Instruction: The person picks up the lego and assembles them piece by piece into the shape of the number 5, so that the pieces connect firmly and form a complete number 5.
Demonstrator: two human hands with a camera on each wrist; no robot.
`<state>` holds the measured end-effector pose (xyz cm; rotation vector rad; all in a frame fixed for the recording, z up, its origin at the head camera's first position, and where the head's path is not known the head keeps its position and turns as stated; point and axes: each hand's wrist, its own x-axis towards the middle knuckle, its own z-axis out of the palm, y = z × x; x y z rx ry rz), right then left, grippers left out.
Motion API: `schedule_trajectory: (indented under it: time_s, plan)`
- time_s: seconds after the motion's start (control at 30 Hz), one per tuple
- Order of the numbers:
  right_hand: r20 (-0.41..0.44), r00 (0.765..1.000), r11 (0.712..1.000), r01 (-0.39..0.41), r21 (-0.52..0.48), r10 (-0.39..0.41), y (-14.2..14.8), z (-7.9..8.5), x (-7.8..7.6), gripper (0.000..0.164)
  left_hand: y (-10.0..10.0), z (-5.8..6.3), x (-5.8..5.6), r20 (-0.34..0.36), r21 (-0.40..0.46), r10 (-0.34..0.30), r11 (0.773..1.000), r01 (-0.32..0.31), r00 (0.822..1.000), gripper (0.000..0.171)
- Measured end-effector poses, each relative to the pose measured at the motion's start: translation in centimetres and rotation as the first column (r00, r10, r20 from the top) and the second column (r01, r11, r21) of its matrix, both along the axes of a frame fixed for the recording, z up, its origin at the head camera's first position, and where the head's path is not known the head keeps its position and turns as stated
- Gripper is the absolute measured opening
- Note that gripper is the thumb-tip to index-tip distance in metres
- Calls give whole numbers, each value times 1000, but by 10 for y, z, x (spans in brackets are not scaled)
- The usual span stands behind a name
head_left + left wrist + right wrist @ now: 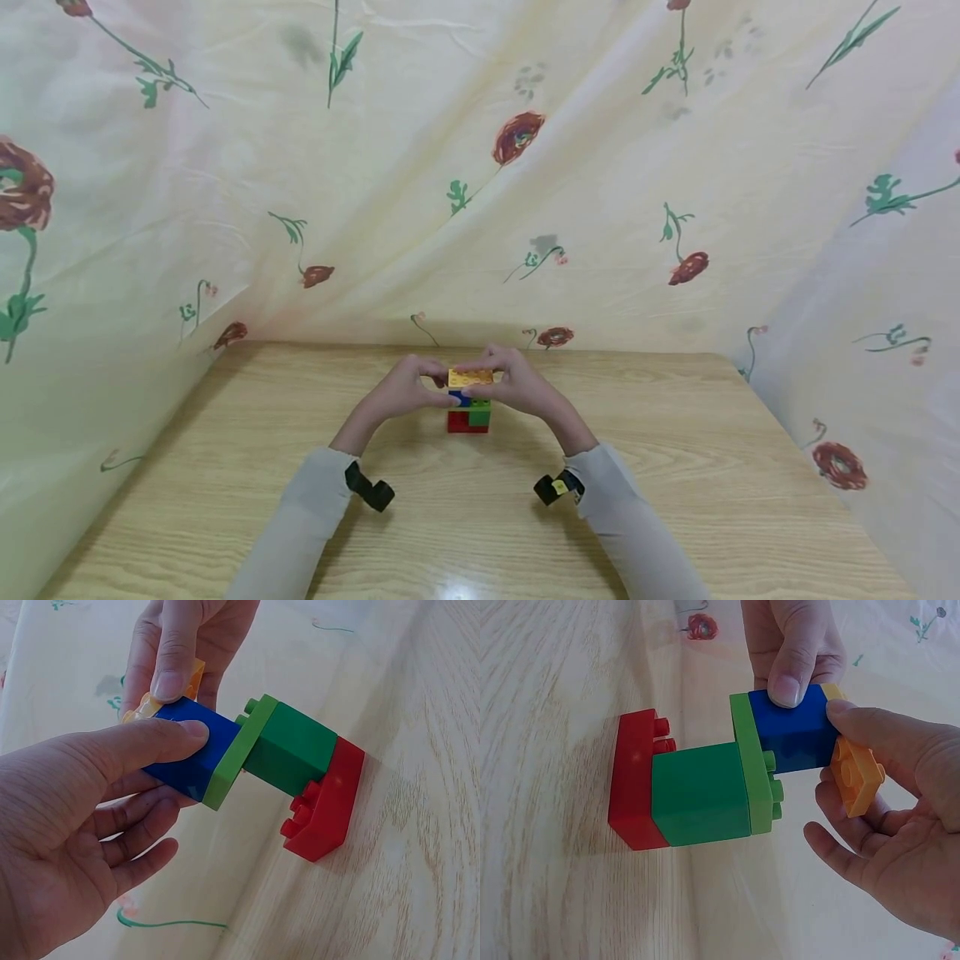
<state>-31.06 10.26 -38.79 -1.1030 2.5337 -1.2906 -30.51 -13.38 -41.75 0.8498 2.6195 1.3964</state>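
A small tower of toy building bricks stands on the wooden table between the hands. At its base is a red brick (457, 423), carrying a green brick (701, 795) and a flat lime-green brick (232, 761). Above these, at one side, sits a blue brick (795, 739). A flat orange brick (857, 776) lies across the top and juts out past the blue one. My left hand (401, 390) grips the blue brick, thumb on its face. My right hand (525, 387) pinches the orange brick, its thumb at the edge where orange meets blue.
The wooden table (465, 525) reaches back to a hanging cloth (375, 208) printed with red flowers, which also encloses both sides. A dark strap-on camera (371, 490) sits on the left wrist, another camera (551, 489) on the right.
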Motion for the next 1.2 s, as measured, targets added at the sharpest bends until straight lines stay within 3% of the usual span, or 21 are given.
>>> schedule_trajectory:
  time_s: [0.67, 1.2]
  plan:
    - [-1, 999, 999, 35, 29, -35, 0, 1, -1, 34, 2, 0, 0, 8, 16, -31, 999, 31, 999, 24]
    - [-25, 999, 999, 23, 27, -23, 0, -2, 0, 34, 3, -2, 0, -6, 8, -19, 1000, 19, 1000, 22]
